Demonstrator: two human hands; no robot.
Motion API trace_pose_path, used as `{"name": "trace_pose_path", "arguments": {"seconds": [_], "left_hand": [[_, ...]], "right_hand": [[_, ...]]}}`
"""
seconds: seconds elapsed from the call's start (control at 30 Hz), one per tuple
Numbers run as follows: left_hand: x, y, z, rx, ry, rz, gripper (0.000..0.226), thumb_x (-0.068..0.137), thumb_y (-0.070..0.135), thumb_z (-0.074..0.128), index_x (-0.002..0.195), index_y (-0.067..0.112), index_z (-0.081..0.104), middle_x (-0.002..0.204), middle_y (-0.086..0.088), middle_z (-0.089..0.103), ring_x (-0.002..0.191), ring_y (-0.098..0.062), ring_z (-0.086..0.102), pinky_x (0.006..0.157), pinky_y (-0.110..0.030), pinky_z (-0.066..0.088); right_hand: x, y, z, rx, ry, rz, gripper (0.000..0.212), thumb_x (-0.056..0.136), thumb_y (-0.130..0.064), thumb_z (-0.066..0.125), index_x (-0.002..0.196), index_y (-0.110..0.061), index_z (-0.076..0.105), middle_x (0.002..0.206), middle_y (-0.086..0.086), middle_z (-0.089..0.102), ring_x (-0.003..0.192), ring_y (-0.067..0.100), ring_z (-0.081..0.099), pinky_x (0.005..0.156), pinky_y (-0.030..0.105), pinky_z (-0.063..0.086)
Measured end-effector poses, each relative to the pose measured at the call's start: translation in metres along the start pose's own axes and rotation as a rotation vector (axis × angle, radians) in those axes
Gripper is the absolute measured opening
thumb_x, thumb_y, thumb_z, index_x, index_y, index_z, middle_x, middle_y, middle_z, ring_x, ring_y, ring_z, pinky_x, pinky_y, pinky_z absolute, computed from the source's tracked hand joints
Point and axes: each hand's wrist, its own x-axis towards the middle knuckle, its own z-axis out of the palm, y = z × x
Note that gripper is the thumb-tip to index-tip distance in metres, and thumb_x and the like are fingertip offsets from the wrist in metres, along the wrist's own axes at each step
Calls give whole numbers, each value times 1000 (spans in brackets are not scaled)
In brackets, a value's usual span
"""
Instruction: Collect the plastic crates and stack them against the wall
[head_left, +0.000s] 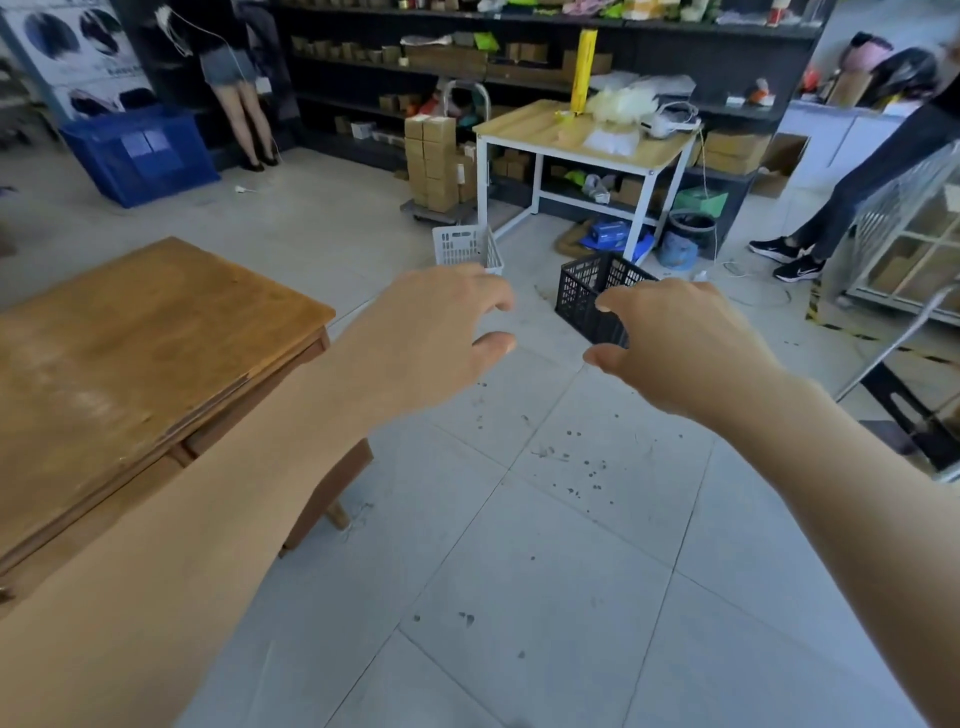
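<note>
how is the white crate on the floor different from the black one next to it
Colour: the white crate is pale, the black crate dark. Pose: the white crate shows a flat side, the black crate is turned corner-first. Place: the white crate sits left, nearer the white table; the black crate sits right, nearer the camera. Both are slotted plastic, upright on the floor.

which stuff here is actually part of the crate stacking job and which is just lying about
Part of the job:
- white crate, on the floor
- black crate, on the floor
- blue crate, probably, far left
- left hand and right hand, both empty, stretched towards the crates

Just lying about:
- wooden table
- white-framed table
- stacked cardboard boxes
</note>
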Motion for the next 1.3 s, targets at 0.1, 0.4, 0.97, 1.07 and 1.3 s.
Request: {"name": "trace_pose_path", "arguments": {"seconds": [0.1, 0.4, 0.97, 1.07, 1.3], "left_hand": [[52, -9, 10, -14, 8, -21, 35, 92, 35, 52, 123, 19, 56, 120, 4, 58, 109, -14, 53, 94, -30, 37], [229, -64, 57, -53, 2, 1, 36, 92, 35, 53, 124, 20, 56, 119, 4, 59, 107, -15, 54, 80, -24, 36], [622, -118, 140, -162, -80, 111, 34, 91, 34, 56, 121, 17, 59, 116, 0, 61, 100, -13, 54, 89, -30, 43], [686, -125, 156, -159, -79, 86, 35, 91, 34, 56, 121, 17, 59, 117, 1, 61, 101, -12, 54, 86, -25, 37], [820, -158, 190, -180, -100, 25, 36, 91, 36, 56, 122, 18, 58, 115, -1, 60, 104, -16, 56, 84, -28, 41]], "right_hand": [[50, 27, 9, 12, -13, -17, 45, 92, -46, 52, 124, -15, 53, 110, 7, 65, 103, 29, 57, 93, 38, 40], [216, 95, 50, 14, -32, 27, 42, 93, -44, 52, 122, -15, 53, 108, 9, 65, 99, 30, 56, 87, 37, 39], [541, 279, 121, 81, -104, 188, 41, 93, -42, 52, 120, -13, 54, 114, 11, 63, 104, 31, 57, 90, 39, 40], [598, 315, 135, 107, -120, 166, 41, 92, -42, 53, 120, -13, 55, 115, 10, 64, 104, 31, 58, 91, 40, 42], [728, 389, 167, 137, -161, 189, 39, 91, -41, 54, 118, -12, 56, 115, 9, 65, 104, 30, 58, 89, 39, 42]]}}
